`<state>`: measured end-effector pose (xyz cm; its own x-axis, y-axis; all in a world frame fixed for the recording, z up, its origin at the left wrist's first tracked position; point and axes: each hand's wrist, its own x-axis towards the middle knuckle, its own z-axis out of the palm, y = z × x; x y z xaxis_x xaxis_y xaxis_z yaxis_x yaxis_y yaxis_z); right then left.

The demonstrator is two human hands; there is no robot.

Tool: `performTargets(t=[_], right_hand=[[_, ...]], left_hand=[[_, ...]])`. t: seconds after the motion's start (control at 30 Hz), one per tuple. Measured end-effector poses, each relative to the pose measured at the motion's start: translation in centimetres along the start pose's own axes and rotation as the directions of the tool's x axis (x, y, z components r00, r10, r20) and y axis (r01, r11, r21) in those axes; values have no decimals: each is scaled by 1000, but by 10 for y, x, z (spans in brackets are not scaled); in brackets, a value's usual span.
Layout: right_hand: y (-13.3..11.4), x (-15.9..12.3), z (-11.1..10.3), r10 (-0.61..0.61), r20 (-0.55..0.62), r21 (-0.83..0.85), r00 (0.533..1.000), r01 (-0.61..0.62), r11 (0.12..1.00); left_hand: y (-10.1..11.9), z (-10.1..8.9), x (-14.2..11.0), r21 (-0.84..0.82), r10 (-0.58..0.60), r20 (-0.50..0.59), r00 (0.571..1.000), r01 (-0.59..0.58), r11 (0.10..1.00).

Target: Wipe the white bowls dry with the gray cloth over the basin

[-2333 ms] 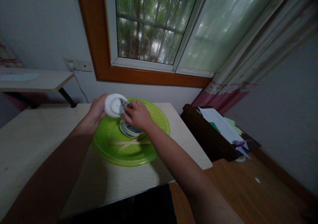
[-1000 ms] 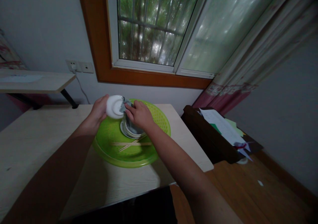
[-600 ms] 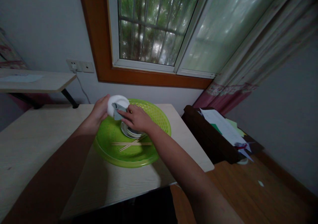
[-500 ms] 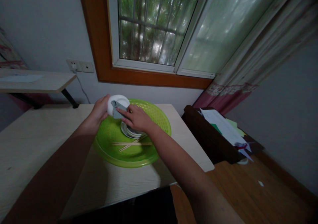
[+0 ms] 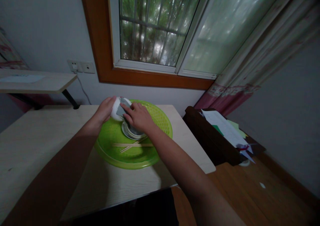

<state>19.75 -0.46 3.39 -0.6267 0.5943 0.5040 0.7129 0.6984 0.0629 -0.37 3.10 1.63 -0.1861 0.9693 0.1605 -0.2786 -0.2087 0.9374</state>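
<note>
My left hand [image 5: 107, 109] is closed on the left edge of a small white dish [image 5: 115, 111], tilted above the green plastic basket [image 5: 112, 161]. Whether the dish is a plate or a shallow bowl I cannot tell. With my right hand [image 5: 140, 117] I press a grey-green cloth [image 5: 121, 109] against the dish's face, fingers stretched over it. Beneath that hand a stack of small white dishes [image 5: 130, 133] sits in the basket, partly covered by my wrist. In front of the stack lie several wooden chopsticks [image 5: 133, 145], some crossing.
The basket stands on a pale wooden table [image 5: 25, 146]. A raised shelf [image 5: 37, 82] is at the left, below a wall socket [image 5: 81, 66]. Right of the table is a dark brown piece of furniture [image 5: 207, 139] with papers [image 5: 225, 127] on it. A window is ahead.
The white dish and my left hand have shifted slightly right. My right hand and the cloth have moved across the dish, the cloth now higher on its face.
</note>
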Motion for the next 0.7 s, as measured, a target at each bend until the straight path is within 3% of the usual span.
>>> performTargets(t=[0.13,0.33,0.53,0.7], right_hand=[[5,0,2,83,-7,67,997,-82,994],[9,2,12,109,-119,141,987,-92,986],[17,4,24,72,-188,315,980,-9,949],[11,2,17,-112,-221,292,969,175,940]], left_hand=[[2,2,-2,51,18,-33,999,-16,999],[3,3,-4,161,80,-1,997,-79,984],[0,2,-3,205,108,-26,994,-101,974],[-1,2,-2,198,115,8,993,-114,973]])
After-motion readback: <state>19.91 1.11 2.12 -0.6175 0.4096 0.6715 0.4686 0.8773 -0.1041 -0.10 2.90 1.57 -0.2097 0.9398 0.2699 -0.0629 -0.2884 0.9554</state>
